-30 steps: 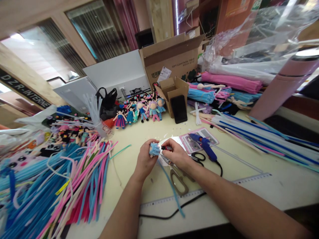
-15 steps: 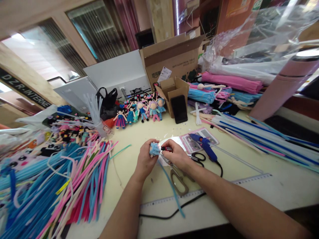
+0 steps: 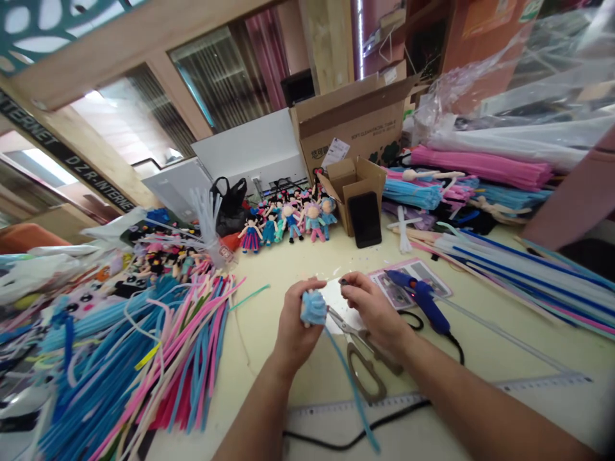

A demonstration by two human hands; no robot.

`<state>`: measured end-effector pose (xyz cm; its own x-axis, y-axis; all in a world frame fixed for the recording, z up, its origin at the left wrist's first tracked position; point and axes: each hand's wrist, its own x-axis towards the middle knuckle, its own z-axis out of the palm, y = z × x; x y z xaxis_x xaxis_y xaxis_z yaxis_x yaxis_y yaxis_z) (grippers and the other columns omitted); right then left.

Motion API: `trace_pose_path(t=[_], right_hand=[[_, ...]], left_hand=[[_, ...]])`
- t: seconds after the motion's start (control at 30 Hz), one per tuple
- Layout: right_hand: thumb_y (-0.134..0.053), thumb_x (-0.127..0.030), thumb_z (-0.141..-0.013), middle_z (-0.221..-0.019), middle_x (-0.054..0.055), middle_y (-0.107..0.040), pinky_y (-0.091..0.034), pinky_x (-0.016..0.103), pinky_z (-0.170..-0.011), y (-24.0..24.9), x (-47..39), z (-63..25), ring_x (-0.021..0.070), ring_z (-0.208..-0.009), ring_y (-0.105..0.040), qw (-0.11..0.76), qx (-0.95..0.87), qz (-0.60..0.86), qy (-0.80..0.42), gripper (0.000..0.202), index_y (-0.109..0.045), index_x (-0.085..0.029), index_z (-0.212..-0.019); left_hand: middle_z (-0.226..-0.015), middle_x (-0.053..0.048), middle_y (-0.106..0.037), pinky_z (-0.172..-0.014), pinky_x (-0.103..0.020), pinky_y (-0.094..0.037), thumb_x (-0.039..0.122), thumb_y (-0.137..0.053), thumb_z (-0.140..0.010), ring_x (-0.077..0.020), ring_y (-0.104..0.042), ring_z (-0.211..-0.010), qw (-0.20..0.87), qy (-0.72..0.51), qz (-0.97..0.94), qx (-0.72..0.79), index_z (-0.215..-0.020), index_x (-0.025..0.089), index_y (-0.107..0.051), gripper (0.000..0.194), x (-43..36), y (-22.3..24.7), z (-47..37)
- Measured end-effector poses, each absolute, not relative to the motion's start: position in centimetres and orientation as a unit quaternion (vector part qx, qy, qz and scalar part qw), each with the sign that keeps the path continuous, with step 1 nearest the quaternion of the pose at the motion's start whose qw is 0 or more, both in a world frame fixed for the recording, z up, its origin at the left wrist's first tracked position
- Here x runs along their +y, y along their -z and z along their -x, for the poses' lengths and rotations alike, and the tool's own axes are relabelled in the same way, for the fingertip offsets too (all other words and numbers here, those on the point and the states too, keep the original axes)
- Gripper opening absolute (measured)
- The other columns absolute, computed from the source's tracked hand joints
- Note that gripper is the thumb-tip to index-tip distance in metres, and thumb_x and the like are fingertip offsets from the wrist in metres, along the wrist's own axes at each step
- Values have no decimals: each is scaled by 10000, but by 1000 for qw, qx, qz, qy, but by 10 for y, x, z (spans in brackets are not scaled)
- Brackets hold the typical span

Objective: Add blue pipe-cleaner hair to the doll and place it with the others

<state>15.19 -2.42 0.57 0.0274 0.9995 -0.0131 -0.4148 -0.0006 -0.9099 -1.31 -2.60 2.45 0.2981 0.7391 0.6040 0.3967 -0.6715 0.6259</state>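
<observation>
My left hand (image 3: 294, 314) is closed around a small fluffy light-blue pipe-cleaner piece (image 3: 314, 307), its ruffled end facing right. A long blue pipe cleaner (image 3: 353, 384) trails from below it toward the front of the table. To the right, apart from that piece, my right hand (image 3: 372, 307) is closed on a lighter (image 3: 343, 282); only its small dark end shows between thumb and forefinger. Under the right hand lie scissors (image 3: 365, 374) with grey-brown handles. A blue glue gun (image 3: 425, 301) rests just beyond, on a printed card (image 3: 444, 285).
Bundles of coloured pipe cleaners (image 3: 129, 358) cover the left side, and more strips (image 3: 519, 282) lie at right. Small dolls (image 3: 291, 224) stand at the back beside a phone (image 3: 364, 219) and cardboard box (image 3: 355, 121). A ruler (image 3: 542, 382) and black cord (image 3: 398, 417) cross the front.
My right hand has drawn the lighter away from the blue piece, and the bright spot between them is gone. The left hand still holds the piece. The view has shifted left.
</observation>
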Motion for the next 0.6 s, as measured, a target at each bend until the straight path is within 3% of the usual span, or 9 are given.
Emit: trace_pose_path(t=[0.23,0.6], right_hand=[[-630,-319,-731,-745,-28,-477,-326,260,-605,0,-21,-155,127,-677,-419,606,-362,379,-598,188,-544,-209,-858],[-600,-224,-742,-784,-27,-516,-387,278,-698,-17,-40,-147,137,-744,-491,543,-527,417,-504,145,-519,-207,-860]], left_hand=[[-1107,-75,-629,-1049,-544,-331,64,-631,-746,-251,-528,-1169,122,-522,-802,263,-1236,248,-425,563,-45,-37,9],[-1110,-73,-599,-932,-389,-431,134,-609,-766,-199,-559,-1063,174,-471,-746,438,-1146,221,-461,417,-11,-11,16]])
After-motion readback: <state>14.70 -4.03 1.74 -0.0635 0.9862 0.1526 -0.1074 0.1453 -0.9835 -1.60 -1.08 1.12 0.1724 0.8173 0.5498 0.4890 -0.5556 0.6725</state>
